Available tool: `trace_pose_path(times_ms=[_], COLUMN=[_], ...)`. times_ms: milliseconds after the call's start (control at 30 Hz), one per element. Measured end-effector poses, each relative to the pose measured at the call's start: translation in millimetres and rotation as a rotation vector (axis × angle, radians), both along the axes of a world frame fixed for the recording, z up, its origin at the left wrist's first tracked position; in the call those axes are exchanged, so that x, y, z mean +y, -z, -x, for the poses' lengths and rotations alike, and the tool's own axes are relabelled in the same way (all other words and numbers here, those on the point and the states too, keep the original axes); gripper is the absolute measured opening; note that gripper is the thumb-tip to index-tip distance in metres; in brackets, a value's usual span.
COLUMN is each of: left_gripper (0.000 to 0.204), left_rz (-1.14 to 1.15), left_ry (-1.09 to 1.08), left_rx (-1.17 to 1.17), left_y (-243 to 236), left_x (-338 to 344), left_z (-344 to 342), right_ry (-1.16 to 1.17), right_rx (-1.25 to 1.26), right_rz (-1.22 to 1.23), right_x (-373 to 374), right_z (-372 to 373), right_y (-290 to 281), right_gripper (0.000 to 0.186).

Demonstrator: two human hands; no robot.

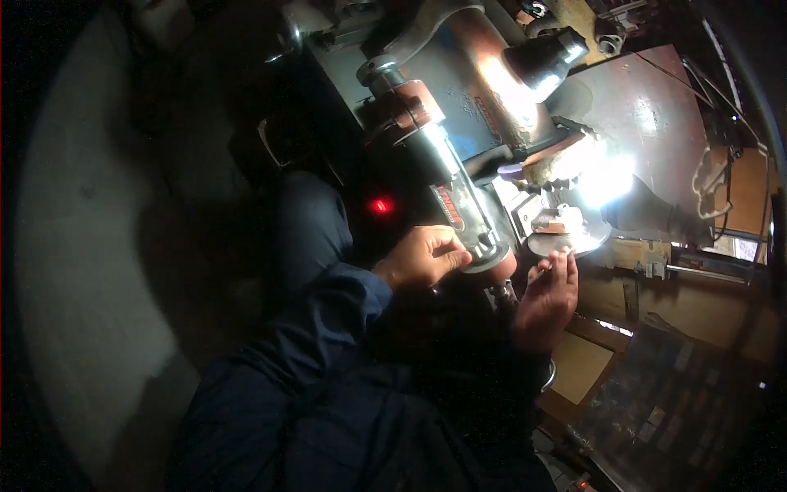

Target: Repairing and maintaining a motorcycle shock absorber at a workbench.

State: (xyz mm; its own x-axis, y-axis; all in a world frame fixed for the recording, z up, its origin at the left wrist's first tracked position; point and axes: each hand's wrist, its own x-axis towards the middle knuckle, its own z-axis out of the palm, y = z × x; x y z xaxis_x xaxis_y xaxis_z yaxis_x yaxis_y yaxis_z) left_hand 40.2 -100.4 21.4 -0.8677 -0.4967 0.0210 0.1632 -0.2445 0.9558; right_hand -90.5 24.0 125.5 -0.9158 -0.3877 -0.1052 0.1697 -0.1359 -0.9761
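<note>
Head view: left hand (420, 256) pinches the disc (492, 261) by its rim, likely for purchase; right hand (548, 299), fingers bunched, grip unclear, beside the plate's (544, 244) lit edge.

A red label (447, 205) with pale lettering is carried on the machine (463, 184), just beyond the left hand (422, 256), and its characters are set slantwise, partly washed out by the strong light nearby. A second marking (486, 117), a short row of reddish characters, is borne by the machine farther up, beside the brown rounded housing (500, 74), where it is seen small and blurred. A small red light (379, 205) is seen glowing left of the label, too blurred for any figure to be read.
</note>
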Motion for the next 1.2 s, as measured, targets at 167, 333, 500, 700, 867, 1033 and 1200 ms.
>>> trace_pose_path(times_ms=[167, 333, 500, 700, 867, 1033, 1200], left_gripper=[0.013, 0.027, 0.019, 0.025, 0.022, 0.022, 0.026], left_rz=[0.012, 0.378, 0.327, 0.192, 0.318, 0.245, 0.119], left_ry=[-0.070, -0.109, -0.100, -0.017, -0.002, -0.113, -0.144], left_rx=[-0.065, -0.027, 0.030, -0.061, -0.106, -0.127, -0.182], left_y=[-3.5, 7.9, 10.4, 22.5, 37.3, 26.8, 29.0], left_x=[5.6, 6.3, 7.8, 13.0, -28.3, -11.2, -19.0], left_z=[9.6, 21.2, 23.2, 29.7, 12.6, 23.7, 14.4], right_ry=[0.179, 0.680, 1.127, 0.985, 0.801, 0.655, 0.560], right_rx=[0.335, 0.436, 0.315, -0.043, -0.513, -0.530, -0.158], right_rz=[-0.183, -0.523, -0.930, -1.692, -1.644, -1.554, -1.376], right_x=[112.8, 268.8, 460.8, 611.5, 592.6, 614.8, 560.9], right_z=[-37.0, -24.8, -67.0, -186.5, -214.5, -207.1, -138.0], right_y=[-30.1, -69.5, -51.1, 119.3, 196.8, 240.1, 176.7], right_gripper=[0.021, 0.016, 0.025, 0.023, 0.035, 0.035, 0.029])
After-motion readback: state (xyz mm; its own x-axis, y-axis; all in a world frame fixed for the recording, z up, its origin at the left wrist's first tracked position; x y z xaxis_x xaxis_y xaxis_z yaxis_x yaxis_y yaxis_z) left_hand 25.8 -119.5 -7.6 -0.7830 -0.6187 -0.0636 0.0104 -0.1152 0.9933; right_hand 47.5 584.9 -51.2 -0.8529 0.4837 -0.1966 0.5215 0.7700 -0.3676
